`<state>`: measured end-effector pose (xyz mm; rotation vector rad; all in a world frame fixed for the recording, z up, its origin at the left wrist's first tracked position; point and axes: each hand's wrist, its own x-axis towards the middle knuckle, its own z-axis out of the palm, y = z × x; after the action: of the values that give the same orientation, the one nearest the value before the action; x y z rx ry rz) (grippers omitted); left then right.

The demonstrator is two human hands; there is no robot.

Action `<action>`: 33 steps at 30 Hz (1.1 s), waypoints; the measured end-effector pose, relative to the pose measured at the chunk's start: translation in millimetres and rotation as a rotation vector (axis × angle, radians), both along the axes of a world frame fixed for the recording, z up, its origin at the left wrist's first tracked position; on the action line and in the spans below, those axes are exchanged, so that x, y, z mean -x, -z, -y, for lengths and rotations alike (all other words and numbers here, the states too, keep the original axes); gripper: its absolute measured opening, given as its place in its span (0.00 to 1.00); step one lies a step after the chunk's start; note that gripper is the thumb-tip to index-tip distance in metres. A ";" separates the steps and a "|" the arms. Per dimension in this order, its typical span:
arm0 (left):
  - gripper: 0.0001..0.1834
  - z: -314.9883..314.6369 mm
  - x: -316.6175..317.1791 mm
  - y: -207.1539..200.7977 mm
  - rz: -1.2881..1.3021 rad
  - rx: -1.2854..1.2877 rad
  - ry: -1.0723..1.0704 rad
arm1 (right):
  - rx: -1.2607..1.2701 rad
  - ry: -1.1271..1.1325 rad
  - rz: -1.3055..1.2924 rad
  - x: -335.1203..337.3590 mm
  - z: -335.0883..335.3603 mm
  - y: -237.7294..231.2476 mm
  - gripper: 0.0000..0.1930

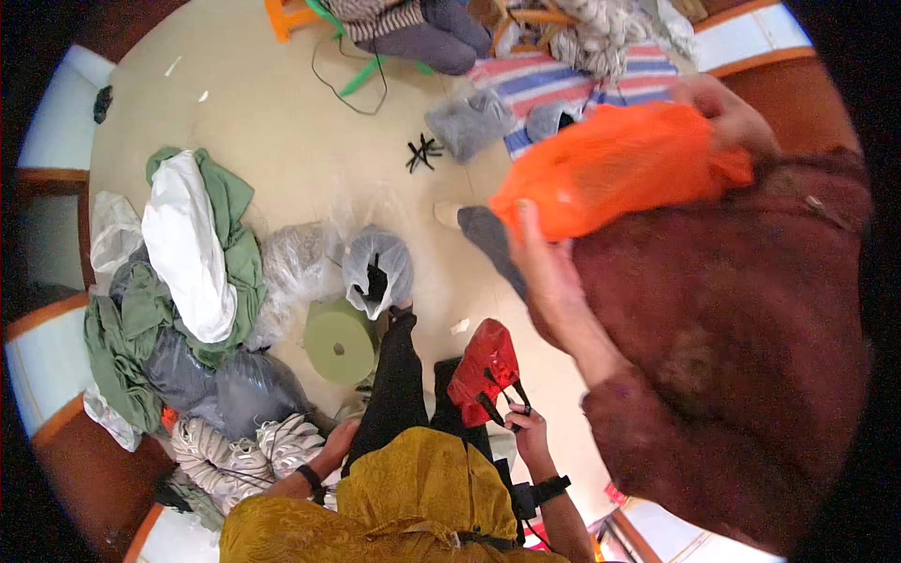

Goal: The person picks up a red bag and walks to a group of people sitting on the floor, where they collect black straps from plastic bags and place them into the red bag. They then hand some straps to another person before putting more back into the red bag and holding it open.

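Note:
My right hand [530,433] is closed around thin black straps [490,409] at my right side. The straps lie against a shiny red packet [484,371], which rests over my right knee; whether they are joined to it I cannot tell. My left hand [338,445] lies against my left thigh, its fingers mostly hidden by the black trouser leg. Coils of whitish strap [230,455] lie left of that hand. A person in a dark red garment [713,328] stands close at the right, holding up a bright orange plastic bag [610,169] with both hands.
Ahead of my left leg stand a green roll [330,343] and an open clear bag [380,267] with black pieces inside. Green cloth [239,267], a white bundle [186,249] and filled bags pile up at left. Another person sits at the far side beside a striped sheet [582,80].

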<state>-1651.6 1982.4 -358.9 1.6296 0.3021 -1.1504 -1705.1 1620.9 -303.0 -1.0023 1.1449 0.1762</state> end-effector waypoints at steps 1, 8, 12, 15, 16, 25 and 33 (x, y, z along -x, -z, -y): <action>0.19 -5.3 10.0 -10.1 -0.168 0.014 -0.163 | -0.007 -0.018 0.008 -0.6 -3.0 -5.0 0.10; 0.18 -26.3 52.5 -37.2 -0.388 0.223 -0.301 | 0.029 -0.020 0.243 22.0 6.0 -16.5 0.13; 0.24 -25.8 76.9 8.4 0.640 0.226 0.309 | -0.025 0.055 0.231 47.6 15.3 -12.1 0.12; 0.25 -29.4 91.5 46.6 0.343 0.254 0.214 | -0.037 0.117 0.285 58.0 23.9 -11.4 0.12; 0.25 -20.6 80.6 48.1 0.341 0.264 0.293 | -0.034 0.150 0.292 64.5 29.9 -8.3 0.11; 0.12 95.1 -10.4 -62.6 -0.132 -0.116 0.185 | -0.098 0.482 0.530 126.4 75.7 -22.9 0.06; 0.19 351.4 15.8 -99.1 0.376 0.228 1.062 | -0.068 0.629 0.684 195.0 126.5 -73.4 0.13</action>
<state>-1667.4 1631.0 -259.8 1.7662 -1.0181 -1.4980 -1900.0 1494.4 -229.6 -0.5271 0.7579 -0.5886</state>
